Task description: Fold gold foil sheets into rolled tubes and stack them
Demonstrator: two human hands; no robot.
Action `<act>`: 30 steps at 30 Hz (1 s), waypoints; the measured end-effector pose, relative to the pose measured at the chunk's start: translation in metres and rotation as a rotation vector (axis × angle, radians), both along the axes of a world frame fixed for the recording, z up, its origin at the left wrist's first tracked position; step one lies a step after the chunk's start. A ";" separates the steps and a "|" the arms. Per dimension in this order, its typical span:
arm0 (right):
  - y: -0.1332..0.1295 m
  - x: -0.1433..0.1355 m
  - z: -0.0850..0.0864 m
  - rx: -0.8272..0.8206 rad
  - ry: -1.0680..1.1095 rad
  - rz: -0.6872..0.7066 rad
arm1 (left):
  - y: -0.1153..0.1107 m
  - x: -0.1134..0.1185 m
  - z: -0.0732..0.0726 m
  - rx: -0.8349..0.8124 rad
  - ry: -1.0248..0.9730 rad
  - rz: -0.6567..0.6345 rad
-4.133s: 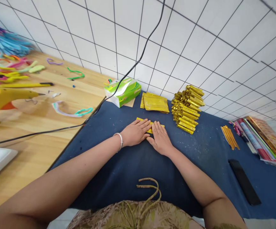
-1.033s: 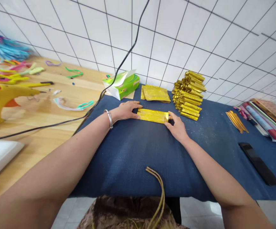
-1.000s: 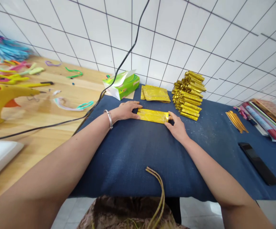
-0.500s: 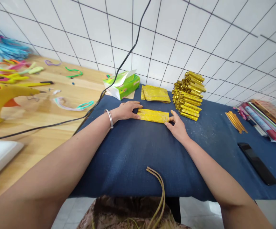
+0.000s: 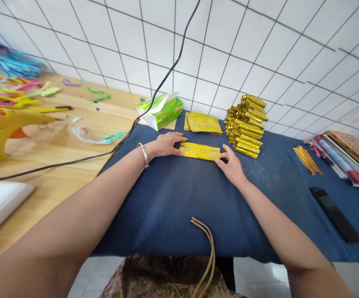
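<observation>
A folded strip of gold foil paper [image 5: 199, 151] lies crosswise on the blue cloth. At its left end, my left hand [image 5: 168, 144] grips the edge, thumb at the near corner and fingers at the far side. My right hand [image 5: 230, 164] holds the opposite end, thumb on the near right corner and fingers curled by the edge. Flat gold foil sheets [image 5: 204, 123] lie just beyond the strip. To their right rises a pile of narrow folded gold strips [image 5: 246, 126].
A green tissue box [image 5: 163, 111] stands behind my left hand. The black cable [image 5: 132, 128] crosses the left side. A yellow glue gun [image 5: 8, 126] and pipe cleaners [image 5: 15, 62] lie on the wooden table. Thin gold sticks [image 5: 307, 160] and a black phone [image 5: 336, 214] lie at right.
Both hands stay at the two ends of the gold foil paper with almost no movement. The whole view has shifted very slightly.
</observation>
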State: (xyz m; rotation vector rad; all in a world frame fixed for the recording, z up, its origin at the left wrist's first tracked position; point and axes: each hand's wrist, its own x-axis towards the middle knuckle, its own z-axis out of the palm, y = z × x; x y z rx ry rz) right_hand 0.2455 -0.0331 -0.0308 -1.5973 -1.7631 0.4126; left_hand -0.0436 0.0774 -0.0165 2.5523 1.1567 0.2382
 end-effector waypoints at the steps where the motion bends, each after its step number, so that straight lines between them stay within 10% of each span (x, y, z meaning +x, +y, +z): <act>1: 0.000 0.000 0.000 0.001 0.001 -0.002 | 0.000 0.000 0.000 -0.002 -0.001 0.000; 30: -0.006 -0.009 0.010 -0.068 0.261 0.078 | 0.002 -0.002 -0.005 0.017 -0.032 0.004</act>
